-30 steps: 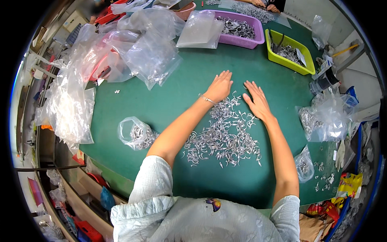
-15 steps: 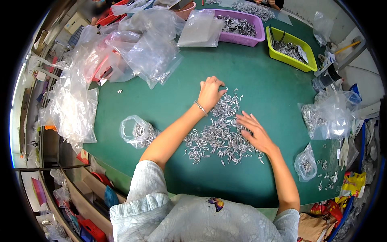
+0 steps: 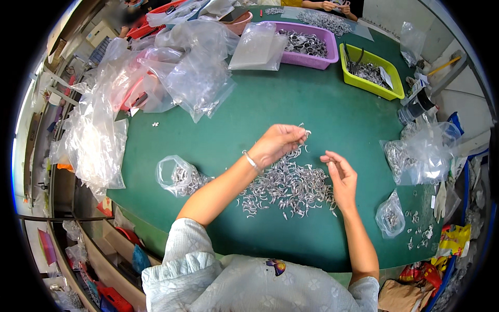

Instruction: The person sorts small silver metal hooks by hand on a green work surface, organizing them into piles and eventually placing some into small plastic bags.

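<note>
Small curved silver-coloured metal pieces lie in a loose pile on the green tabletop in front of me. At the far end of the pile, my left hand is closed in a pinch, with a small curved metal piece showing at its fingertips. A bracelet rings that wrist. My right hand hovers at the pile's right edge, its fingers partly bent and apart, with nothing visible in them. Left of the pile, an open clear plastic bag of similar pieces lies on its side, close to my left forearm.
Farther back stand a purple basket and a yellow-green basket holding metal parts and pliers. Clear plastic bags crowd the left side. A small bag, loose pieces and a larger filled bag lie right. Another person's hands show at the far edge.
My left hand has gone from resting knuckles-up at the pile's far end to pinching a curved piece. My right hand has turned and drawn slightly away from the pile. The view has shifted slightly.
</note>
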A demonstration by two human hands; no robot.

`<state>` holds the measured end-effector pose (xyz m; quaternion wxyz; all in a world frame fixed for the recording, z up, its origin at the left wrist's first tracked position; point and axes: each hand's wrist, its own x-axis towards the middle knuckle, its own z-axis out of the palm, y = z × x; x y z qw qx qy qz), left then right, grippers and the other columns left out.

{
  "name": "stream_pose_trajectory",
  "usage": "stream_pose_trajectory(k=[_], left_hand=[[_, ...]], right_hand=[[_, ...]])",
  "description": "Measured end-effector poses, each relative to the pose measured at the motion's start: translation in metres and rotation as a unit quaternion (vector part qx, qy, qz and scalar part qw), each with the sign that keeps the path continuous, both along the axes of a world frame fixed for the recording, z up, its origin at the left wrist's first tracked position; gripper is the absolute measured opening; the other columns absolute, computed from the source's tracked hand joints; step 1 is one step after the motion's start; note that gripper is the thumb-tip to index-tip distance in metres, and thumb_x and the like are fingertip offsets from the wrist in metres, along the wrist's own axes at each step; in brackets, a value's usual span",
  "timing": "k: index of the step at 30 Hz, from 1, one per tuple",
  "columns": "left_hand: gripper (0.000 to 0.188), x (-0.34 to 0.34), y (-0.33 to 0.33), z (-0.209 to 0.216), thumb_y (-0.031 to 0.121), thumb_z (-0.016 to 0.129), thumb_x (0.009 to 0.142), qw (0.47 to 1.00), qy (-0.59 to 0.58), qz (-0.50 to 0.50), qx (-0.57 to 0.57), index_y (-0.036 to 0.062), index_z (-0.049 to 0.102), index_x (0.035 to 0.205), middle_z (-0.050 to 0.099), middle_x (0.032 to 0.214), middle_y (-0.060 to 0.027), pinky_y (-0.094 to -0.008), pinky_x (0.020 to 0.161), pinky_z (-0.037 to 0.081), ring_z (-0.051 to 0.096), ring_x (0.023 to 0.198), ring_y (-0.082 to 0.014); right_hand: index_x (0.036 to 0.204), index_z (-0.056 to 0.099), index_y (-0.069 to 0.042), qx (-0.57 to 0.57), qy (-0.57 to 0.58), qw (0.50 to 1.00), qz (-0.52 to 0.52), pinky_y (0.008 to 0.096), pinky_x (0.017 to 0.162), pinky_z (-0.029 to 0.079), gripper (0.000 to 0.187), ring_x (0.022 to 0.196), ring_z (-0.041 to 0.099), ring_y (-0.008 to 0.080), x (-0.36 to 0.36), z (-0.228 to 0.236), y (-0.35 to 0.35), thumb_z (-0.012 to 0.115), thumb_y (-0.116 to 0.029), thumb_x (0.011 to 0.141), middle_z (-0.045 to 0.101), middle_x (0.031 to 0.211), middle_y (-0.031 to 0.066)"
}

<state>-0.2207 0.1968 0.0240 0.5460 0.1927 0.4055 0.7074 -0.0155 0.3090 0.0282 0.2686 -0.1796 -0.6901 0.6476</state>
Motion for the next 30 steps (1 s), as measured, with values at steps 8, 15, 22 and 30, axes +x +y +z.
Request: stream_pose_trajectory(k=[8,15,22,30], left_hand=[[0.02,0.042,-0.023,0.028,0.02,0.065,0.095,0.994,-0.08,-0.076,0.009,0.0007,0.068,0.099,0.067,0.091,-0.0041,-0.0259,0.077,0.05,0.061,0.084,-0.0107],[0.019,0.057,-0.032,0.048,0.019,0.067,0.094,0.992,-0.102,-0.071,-0.016,0.0006,0.069,0.098,0.067,0.088,-0.003,-0.023,0.071,0.05,0.06,0.078,-0.0092],[0.02,0.066,-0.046,0.066,0.014,0.067,0.093,0.998,-0.026,-0.065,0.005,-0.0025,0.068,0.104,0.067,0.093,-0.0059,-0.0245,0.075,0.05,0.061,0.083,-0.0104],[0.016,0.086,-0.06,0.106,0.004,0.072,0.088,0.991,0.134,0.022,-0.017,-0.003,0.068,0.102,0.068,0.091,-0.0042,-0.0226,0.074,0.052,0.063,0.083,-0.0075]], right_hand=[[0.117,0.065,0.002,-0.018,0.049,0.999,0.015,0.0277,0.088,0.047,0.027,0.094,0.058,0.0134,-0.014,0.039,-0.02,0.063,0.002,0.09,0.064,0.107,0.0084],[0.103,0.069,0.004,0.045,0.086,0.995,0.018,0.0266,0.085,0.046,0.017,0.093,0.058,0.0147,-0.012,0.047,-0.023,0.066,0.005,0.086,0.063,0.102,0.0082],[0.093,0.069,0.004,0.101,0.095,0.99,-0.016,0.0289,0.08,0.047,0.013,0.088,0.06,0.0181,-0.004,0.065,-0.031,0.07,0.008,0.08,0.065,0.092,0.0098],[0.087,0.069,0.003,0.133,0.142,0.981,-0.012,0.0321,0.076,0.048,0.013,0.085,0.061,0.0221,0.003,0.08,-0.042,0.073,0.007,0.075,0.067,0.085,0.0099]])
